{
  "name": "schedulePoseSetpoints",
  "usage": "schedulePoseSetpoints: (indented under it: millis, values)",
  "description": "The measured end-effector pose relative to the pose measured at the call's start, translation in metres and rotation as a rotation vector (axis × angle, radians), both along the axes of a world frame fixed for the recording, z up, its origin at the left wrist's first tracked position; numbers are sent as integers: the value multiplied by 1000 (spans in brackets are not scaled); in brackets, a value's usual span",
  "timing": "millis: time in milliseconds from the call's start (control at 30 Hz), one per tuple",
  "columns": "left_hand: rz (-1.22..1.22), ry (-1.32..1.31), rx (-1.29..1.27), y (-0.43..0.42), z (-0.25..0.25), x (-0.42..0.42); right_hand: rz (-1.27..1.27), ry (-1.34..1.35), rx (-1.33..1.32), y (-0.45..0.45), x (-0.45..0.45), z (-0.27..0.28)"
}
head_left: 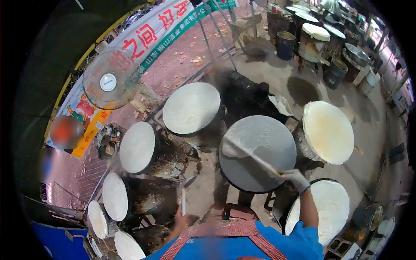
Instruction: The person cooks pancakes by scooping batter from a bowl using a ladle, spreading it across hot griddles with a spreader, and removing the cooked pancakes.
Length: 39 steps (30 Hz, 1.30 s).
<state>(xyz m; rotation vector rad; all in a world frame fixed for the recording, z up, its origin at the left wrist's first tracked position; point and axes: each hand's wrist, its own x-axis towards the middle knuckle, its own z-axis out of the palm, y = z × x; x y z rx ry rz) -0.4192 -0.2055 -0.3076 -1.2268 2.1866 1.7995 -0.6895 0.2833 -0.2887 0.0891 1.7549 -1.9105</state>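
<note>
My right hand (297, 180), in a pale glove, is closed around the end of a long wooden spreader (255, 159). The spreader reaches up and left across a large round griddle (277, 130), whose surface is coated with grey, wet-looking batter. Its far end is hard to make out against the coating. Down at the left of my body, my left hand (180, 220) is wrapped round a white-handled tool (183, 201) held upright. This tool has a small dark head that could be a ladle or a spatula.
Several white-coated griddles ring me, including one at the upper left (193, 107) and one at the lower right (325, 208). A round yellowish sheet (329, 132) stands to the right. A wire fan (108, 80) is beyond the left griddles. Buckets (285, 45) and drums stand behind.
</note>
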Motion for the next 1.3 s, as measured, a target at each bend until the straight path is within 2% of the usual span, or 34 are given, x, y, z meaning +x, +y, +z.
schedulePoseSetpoints:
  millis: [33, 67, 100, 167, 233, 300, 333, 367, 433, 467, 533, 567, 667, 733, 767, 800, 833, 900, 933, 967, 1033, 1100, 1233, 1300]
  values:
    - [-26, 24, -55, -3, -1, 5, -18, 53, 3, 10, -19, -12]
    - [-71, 27, -136, -15, -20, 15, 60, -21, 157, 8, -39, 15]
    - [-113, 30, -219, -28, -40, 26, -234, -99, 51, -14, -47, 46]
    - [-46, -127, -163, -1, 9, 12, 57, -70, 283, -21, -65, 39]
    - [-39, -87, -87, -15, -12, 25, 143, 101, 107, -21, -57, -17]
    - [-20, -72, -78, -14, -18, 30, 122, -13, 90, -8, -24, -23]
    - [1, -91, -33, -7, -11, 32, 161, -207, 42, 3, -9, 2]
    - [18, -98, 8, -1, 5, 26, 169, -86, 10, 12, -3, 2]
    - [49, -102, 50, 3, 13, 26, 237, -158, 217, 20, -23, 30]
    - [59, -103, 52, 2, 13, 30, 96, -1, 142, 1, -33, 49]
    - [60, -139, -1, 5, 14, 33, -34, 160, 112, -18, -71, 31]
    - [62, -165, -60, 9, 14, 31, -10, 173, 150, -19, -91, -5]
    - [113, -143, 35, 9, 25, 34, 382, 30, 319, -15, -82, 14]
    - [114, -149, 30, 7, 15, 39, 323, -176, 206, 5, -45, 31]
    - [103, -145, 10, 3, 6, 45, 393, -34, 148, 29, -33, 9]
    - [69, -135, 40, 0, 4, 50, 446, -69, 285, 58, -27, -19]
    - [84, -142, 36, -1, 2, 50, 424, -152, 316, 57, -24, 15]
    - [97, -177, 23, 0, 7, 57, 377, -115, 281, 57, -48, 4]
    - [137, -174, 70, 0, 10, 58, 158, -79, 261, 20, -54, 29]
    - [134, -164, 90, -2, 10, 62, 108, -62, 287, -23, -55, 90]
    - [122, -144, 128, -14, 8, 71, 219, 171, 254, -21, -95, 0]
    - [115, -157, 73, -25, 10, 75, 438, 164, 365, -19, -71, 34]
    - [57, -101, 121, -48, 14, 76, 386, -145, 531, 19, 29, 84]
    - [78, -104, 233, -77, 0, 87, 213, -247, 543, 41, 117, 104]
